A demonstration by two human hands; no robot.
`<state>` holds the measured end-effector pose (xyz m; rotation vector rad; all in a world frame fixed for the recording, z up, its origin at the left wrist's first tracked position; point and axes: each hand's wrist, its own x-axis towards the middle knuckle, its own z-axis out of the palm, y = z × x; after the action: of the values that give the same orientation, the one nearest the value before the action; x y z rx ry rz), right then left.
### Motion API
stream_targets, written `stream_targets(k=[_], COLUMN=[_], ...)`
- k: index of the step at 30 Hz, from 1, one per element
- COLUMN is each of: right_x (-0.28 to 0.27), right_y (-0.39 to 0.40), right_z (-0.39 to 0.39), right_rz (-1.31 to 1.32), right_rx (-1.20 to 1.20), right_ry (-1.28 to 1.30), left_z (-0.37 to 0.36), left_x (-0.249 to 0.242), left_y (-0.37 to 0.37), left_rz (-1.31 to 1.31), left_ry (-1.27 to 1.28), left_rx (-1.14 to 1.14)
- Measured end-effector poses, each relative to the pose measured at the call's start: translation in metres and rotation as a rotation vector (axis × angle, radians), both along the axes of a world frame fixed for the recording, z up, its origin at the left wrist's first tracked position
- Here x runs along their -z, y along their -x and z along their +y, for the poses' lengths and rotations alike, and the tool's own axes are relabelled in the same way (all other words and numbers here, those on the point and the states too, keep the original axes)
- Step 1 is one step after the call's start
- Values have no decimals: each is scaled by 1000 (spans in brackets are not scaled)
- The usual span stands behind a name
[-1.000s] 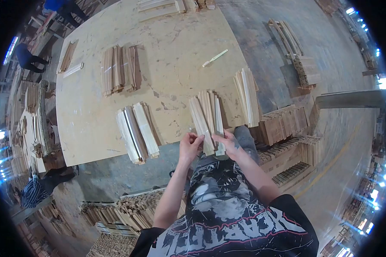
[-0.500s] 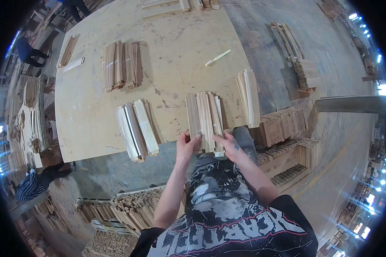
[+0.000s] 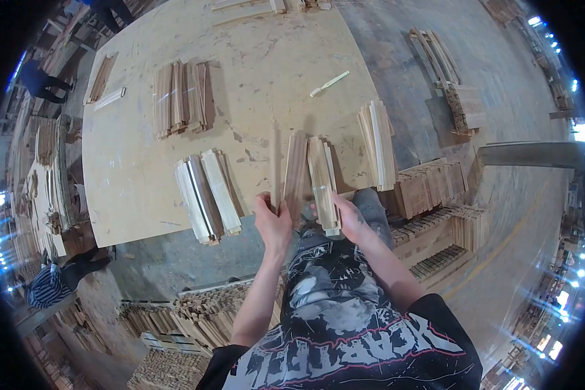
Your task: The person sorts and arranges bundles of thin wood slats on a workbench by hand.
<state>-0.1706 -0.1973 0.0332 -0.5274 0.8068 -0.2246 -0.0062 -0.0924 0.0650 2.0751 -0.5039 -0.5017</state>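
Observation:
My left hand (image 3: 273, 222) is closed at the near end of a thin wooden strip (image 3: 275, 159), which stands on its edge. A wider brown wooden strip (image 3: 295, 170) leans beside it, its near end against the same hand. My right hand (image 3: 348, 218) grips a small bundle of wooden strips (image 3: 322, 179), thumb on the right side and fingertips showing at the left. A gap separates the two groups at their near ends. Both are over the table's front edge, above my lap.
The pale table (image 3: 253, 78) carries more strip bundles: a light one (image 3: 209, 195) left, a brown one (image 3: 181, 97) behind it, another (image 3: 377, 146) right. A brush-like tool (image 3: 330, 84) lies farther back. Stacked wood (image 3: 429, 188) stands right; other people (image 3: 42, 81) are at far left.
The strips that lay together between my hands are now split. My left hand has moved left with strips, one turned on edge; my right hand keeps the rest.

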Motion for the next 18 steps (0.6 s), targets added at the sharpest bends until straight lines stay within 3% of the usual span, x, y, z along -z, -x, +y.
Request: stream_targets(k=[2, 5, 9, 12, 15, 18], right_x=[-4, 0, 11, 6, 5, 9], right_y=[-2, -5, -7, -11, -14, -10], right_z=[1, 6, 11, 17, 18, 12], right_rz=[69, 110, 242, 346, 543, 683], right_rx=[-3, 50, 25, 40, 29, -31], right_ry=[37, 89, 269, 434, 658, 885], left_z=[1, -2, -1, 12, 21, 20], left_x=[9, 11, 22, 34, 45, 52], left_y=[7, 21, 24, 7, 3, 14], left_rz=[-184, -95, 292, 215, 404, 29], left_ry=[-39, 47, 284, 210, 80, 20], left_rx=[85, 246, -33, -32, -9, 109])
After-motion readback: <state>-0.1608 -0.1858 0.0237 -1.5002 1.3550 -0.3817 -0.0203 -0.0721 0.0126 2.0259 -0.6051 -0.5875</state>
